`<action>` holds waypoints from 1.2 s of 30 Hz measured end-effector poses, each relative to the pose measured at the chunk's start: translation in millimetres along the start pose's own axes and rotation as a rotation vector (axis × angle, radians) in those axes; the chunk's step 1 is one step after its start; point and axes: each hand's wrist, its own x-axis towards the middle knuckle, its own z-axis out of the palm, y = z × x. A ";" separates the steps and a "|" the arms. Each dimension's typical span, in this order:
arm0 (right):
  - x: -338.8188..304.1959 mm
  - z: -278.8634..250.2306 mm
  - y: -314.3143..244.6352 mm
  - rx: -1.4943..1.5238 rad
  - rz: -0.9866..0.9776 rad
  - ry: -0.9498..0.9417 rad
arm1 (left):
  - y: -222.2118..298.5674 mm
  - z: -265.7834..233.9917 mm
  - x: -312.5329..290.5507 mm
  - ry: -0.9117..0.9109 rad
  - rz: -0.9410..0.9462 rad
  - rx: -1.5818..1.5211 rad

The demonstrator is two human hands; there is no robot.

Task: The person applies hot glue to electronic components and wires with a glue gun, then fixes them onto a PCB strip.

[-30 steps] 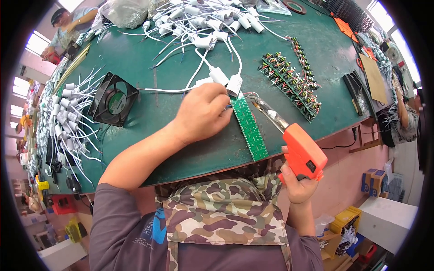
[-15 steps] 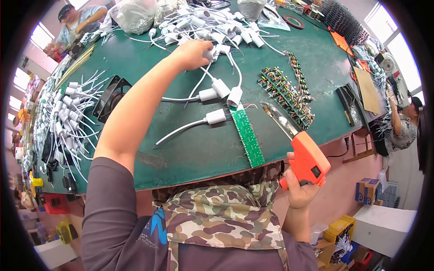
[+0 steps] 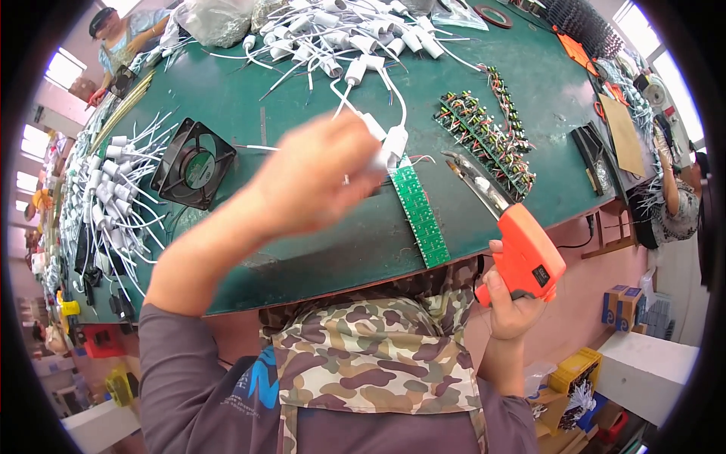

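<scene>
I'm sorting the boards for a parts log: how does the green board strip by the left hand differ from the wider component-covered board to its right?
The green board strip has a mostly flat face; the component-covered board bristles with parts. The green board strip reaches closer to the front edge of the table than the component-covered board. Both are long and green.

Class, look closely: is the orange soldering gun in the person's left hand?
No, the right hand holds the orange soldering gun, apart from the left hand.
</scene>
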 end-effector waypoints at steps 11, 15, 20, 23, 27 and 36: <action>-6.1 -3.1 13.3 -0.004 -0.027 -0.055 | 7.9 52.5 -43.5 -0.131 -0.172 -0.238; -5.8 -0.4 13.4 0.008 -0.033 -0.062 | -2.7 65.3 -43.5 -0.039 -0.120 -0.095; -6.5 -2.1 14.8 0.015 -0.021 -0.068 | -8.4 75.3 -40.6 0.082 -0.076 -0.007; -5.1 -3.5 17.1 -0.001 -0.043 -0.083 | -12.3 81.3 -39.6 0.135 -0.017 0.088; -7.2 -2.8 15.0 0.053 0.043 -0.069 | -14.3 88.9 -35.3 0.215 0.058 0.229; -7.1 -3.3 17.5 0.009 0.071 -0.095 | -16.5 94.0 -31.6 0.243 0.068 0.333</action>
